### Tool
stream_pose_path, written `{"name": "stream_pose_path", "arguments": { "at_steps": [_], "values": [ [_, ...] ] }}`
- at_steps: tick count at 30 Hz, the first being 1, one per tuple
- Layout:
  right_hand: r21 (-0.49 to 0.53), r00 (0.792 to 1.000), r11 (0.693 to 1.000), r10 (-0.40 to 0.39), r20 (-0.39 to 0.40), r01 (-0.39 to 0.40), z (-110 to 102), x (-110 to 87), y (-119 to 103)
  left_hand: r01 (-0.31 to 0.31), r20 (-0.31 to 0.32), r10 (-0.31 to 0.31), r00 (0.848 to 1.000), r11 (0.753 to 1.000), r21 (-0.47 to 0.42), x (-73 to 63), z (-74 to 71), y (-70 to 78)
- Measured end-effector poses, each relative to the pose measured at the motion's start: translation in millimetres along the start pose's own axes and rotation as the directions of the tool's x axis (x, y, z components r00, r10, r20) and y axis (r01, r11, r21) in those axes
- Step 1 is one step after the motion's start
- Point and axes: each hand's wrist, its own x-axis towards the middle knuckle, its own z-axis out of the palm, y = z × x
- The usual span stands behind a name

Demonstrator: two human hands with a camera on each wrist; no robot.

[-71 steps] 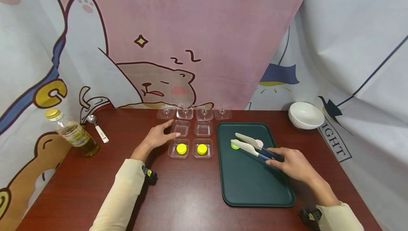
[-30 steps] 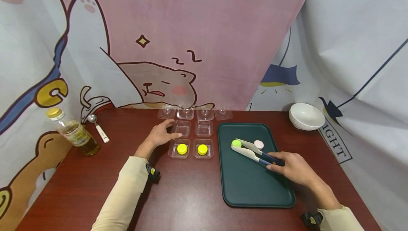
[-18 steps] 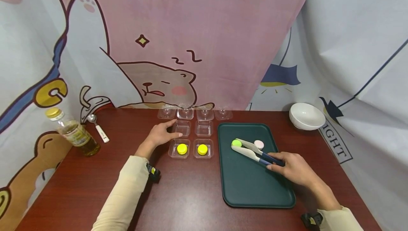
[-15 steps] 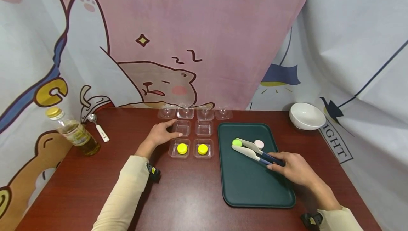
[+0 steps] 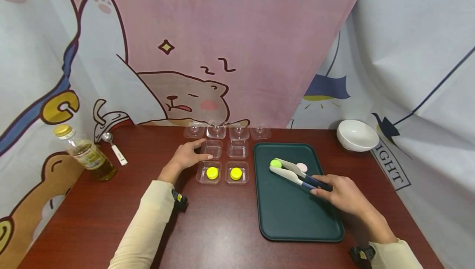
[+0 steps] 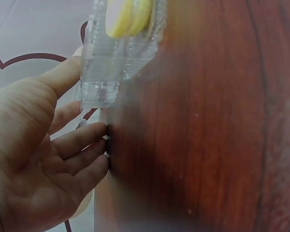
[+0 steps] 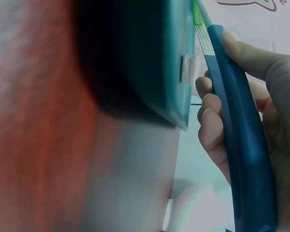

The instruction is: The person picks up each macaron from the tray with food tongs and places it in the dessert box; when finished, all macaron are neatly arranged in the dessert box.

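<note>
My left hand [image 5: 185, 156] spans a see-through plastic box [image 5: 212, 149], thumb at its near side and index finger at its far side. The other fingertips touch the table in the left wrist view. In my right hand [image 5: 343, 192] are tongs [image 5: 293, 174] with navy handles [image 7: 241, 130] and pale tips. Those tips lie either side of a green macaron [image 5: 276, 163] over the dark green tray [image 5: 293, 215]. A pale pink macaron [image 5: 302, 167] sits just behind the tongs. Two nearer boxes each hold a yellow macaron [image 5: 212, 173].
Another clear box [image 5: 237, 149] stands right of the held one. Several clear lids [image 5: 217, 131] line the back edge. A white bowl [image 5: 358, 135] is at the back right. An oil bottle [image 5: 89, 157] and a measuring spoon [image 5: 115, 149] lie on the left.
The tongs' tips have come to either side of the green macaron, uncovering more of the pink one. Tips and green macaron have just shifted slightly upward in view. The left hand stays at the box.
</note>
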Motion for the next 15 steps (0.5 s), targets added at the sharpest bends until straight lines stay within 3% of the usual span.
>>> {"name": "stream_pose_path", "arguments": {
  "at_steps": [15],
  "values": [
    [-0.02, 0.996, 0.997, -0.071, -0.046, 0.07, -8, 21.7, -16, 0.012, 0.005, -0.012, 1.0, 1.0, -0.005, 1.0, 0.8, -1.1]
  ]
}}
